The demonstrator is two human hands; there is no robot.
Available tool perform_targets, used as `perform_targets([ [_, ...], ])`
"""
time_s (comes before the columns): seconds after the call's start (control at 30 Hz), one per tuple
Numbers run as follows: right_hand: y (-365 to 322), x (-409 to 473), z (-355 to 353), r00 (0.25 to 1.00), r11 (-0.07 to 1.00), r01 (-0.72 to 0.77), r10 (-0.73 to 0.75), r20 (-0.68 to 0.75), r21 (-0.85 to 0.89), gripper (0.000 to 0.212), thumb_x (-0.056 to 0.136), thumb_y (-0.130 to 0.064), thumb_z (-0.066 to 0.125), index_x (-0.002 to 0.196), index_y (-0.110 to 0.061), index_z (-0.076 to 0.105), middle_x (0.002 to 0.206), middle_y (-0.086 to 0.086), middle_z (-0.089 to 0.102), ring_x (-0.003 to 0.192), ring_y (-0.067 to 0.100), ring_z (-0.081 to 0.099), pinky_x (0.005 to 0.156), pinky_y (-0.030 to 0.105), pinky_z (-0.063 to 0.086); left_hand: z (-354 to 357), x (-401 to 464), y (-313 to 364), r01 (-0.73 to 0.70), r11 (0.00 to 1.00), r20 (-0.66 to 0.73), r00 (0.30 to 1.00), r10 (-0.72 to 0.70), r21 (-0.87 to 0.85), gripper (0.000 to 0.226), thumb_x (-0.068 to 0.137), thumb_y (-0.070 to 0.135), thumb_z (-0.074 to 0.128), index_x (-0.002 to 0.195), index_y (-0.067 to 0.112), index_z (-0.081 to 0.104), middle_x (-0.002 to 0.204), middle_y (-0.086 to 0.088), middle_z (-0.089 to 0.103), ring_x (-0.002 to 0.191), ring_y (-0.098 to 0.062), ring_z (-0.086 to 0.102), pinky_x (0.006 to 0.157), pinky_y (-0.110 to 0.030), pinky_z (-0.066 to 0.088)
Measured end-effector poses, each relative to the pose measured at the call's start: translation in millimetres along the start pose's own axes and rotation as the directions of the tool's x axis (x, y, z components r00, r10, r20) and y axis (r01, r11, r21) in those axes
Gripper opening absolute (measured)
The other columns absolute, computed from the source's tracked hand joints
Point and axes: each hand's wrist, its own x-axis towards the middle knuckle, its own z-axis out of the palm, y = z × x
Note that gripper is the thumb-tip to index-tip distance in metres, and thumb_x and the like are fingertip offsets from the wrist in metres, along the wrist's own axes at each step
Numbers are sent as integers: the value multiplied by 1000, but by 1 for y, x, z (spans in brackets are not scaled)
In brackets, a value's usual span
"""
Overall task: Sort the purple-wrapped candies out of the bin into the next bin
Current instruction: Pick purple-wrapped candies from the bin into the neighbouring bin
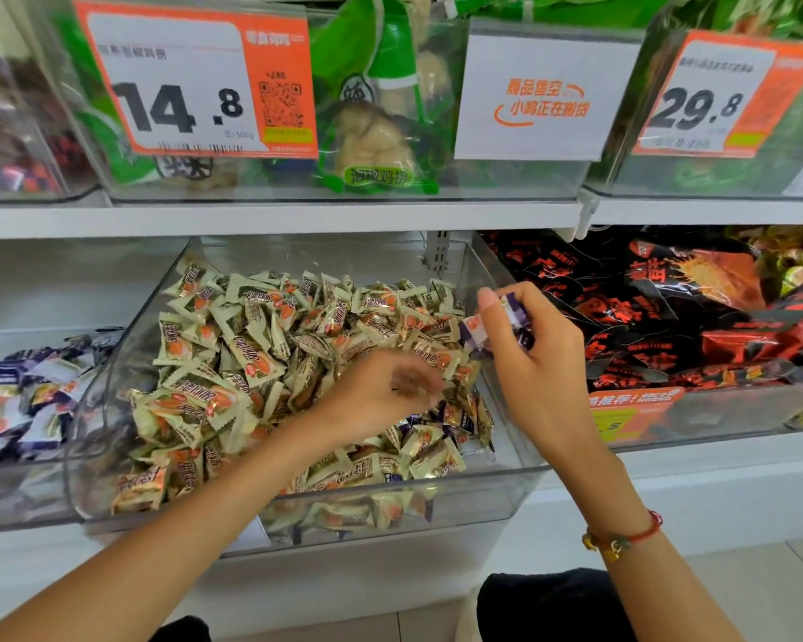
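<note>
Right hand point(531, 359) fingers grasp purple candies point(513, 312) at bin's point(497, 280) right wall | left hand point(381, 391), blurred, grip unclear, nearer purple strays point(455, 417) at front-right corner

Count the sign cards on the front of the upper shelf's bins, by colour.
Orange price cards: 2, the 14.8 card and the 29.8 card
White card with orange writing: 1
Total: 3
</note>
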Motion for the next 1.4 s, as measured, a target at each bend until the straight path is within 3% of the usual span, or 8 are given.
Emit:
perform_targets([
  [0.13,-4,-2,-3,1000,994,-21,23,-19,110,35,97,-24,55,69,-3,52,58,4,56,54,18,46,53,26,35,26,16,-1,-115,829,192,981,9,548,28,90,44,61,114,32,66,103,16,62,91,-7,57,79,-27,39],
  [0.33,-1,-2,-6,999,989,-20,25,-28,146,29,90,-23,68,73,-6,52,62,8,52,56,22,45,57,31,38,49,32,5,-229,648,268,963,40,727,43,83,53,65,113,22,64,121,3,58,108,-20,54,70,-29,34],
  [0.53,0,-1,-8,999,993,-35,34,8,112,20,89,-24,68,79,-15,52,70,-3,61,60,13,55,59,31,45,24,15,2,-230,766,243,965,99,600,27,85,48,65,106,32,67,121,10,58,112,-13,50,84,-32,45],
  [0.67,2,-2,-8,998,995,-24,19,58,95,17,88,-14,68,83,-19,52,74,-3,63,64,16,57,59,34,46,-6,-13,8,-74,994,-3,997,75,84,23,83,36,69,106,36,66,99,29,64,91,8,61,77,-8,46],
  [0.8,0,-3,-9,993,989,-31,14,116,145,13,91,-15,64,85,-17,53,68,3,63,64,27,61,64,45,50,-18,-27,17,-89,954,-238,971,19,-286,25,77,24,76,100,31,68,95,19,70,84,5,65,69,-5,46],
  [1.07,-5,-4,-11,984,986,-37,8,176,163,27,82,-39,66,99,-19,66,74,-9,66,62,10,65,58,21,49,-4,-19,44,-284,923,-372,911,175,-261,27,75,16,78,97,29,69,94,12,71,79,-4,67,68,-17,54],
  [1.27,7,-10,-7,995,997,58,-54,82,-48,12,92,-37,62,97,-26,59,71,-5,61,64,22,59,60,44,47,-2,3,26,-131,971,-114,987,109,-201,35,74,44,65,102,22,68,98,14,69,90,0,64,82,-19,50],
  [1.4,5,-8,-4,998,998,59,-58,-35,33,10,93,-28,62,95,-19,58,72,-6,64,66,15,61,63,32,49,2,16,12,-97,974,83,990,116,-203,26,91,36,52,106,21,66,104,11,68,96,-1,64,84,-18,52],
])
